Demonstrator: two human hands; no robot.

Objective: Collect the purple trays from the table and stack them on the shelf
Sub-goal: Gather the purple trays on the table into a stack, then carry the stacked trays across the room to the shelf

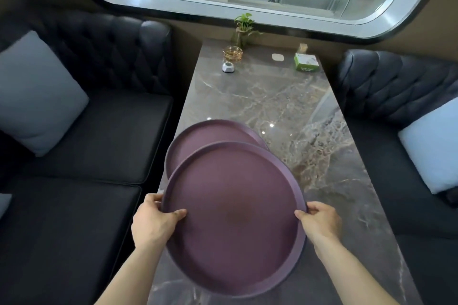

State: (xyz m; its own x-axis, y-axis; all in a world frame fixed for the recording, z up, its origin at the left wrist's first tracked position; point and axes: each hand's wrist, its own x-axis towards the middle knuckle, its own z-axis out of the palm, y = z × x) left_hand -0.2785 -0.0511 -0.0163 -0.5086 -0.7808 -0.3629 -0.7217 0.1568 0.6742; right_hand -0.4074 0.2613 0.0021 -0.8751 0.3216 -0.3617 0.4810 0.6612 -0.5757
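- While the near purple tray (235, 218) overlaps the far purple tray (198, 136) at the marble table's (285, 96) near left edge, left hand (155, 220) and right hand (321, 221) clasp its rim.
- Best kept level and centred over the far tray, I'd say, before lowering.

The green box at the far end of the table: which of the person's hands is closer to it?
The right hand. It grips the near tray's right rim, on the green box's side of the table. The left hand grips the left rim, further across.
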